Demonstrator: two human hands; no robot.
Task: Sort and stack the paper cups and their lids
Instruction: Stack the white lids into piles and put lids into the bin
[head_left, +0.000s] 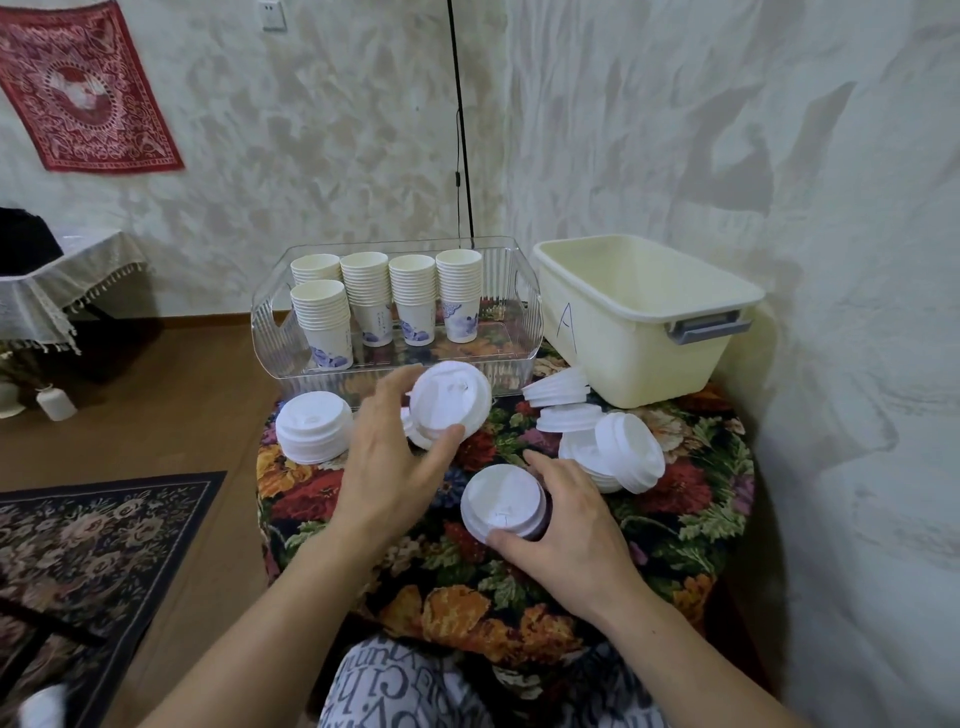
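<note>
Head view: looking down at a table (691, 499) with a flowered cloth.
Left hand (387, 457): raised above the table, thumb and fingers gripping a white lid (451, 397), tilted toward the camera.
Right hand (569, 514): curled around the side of a lid stack (503, 503) low on the table.
Other lids: one pile (313, 426) at left, loose lids (605, 441) at right.
Paper cups (387, 296): stacked in columns inside a clear tray (270, 332).
Cream bin (639, 322): at right, marked "A".

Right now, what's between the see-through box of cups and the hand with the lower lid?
In the head view, the left hand holding a white lid sits between the clear tray and right hand.
</note>
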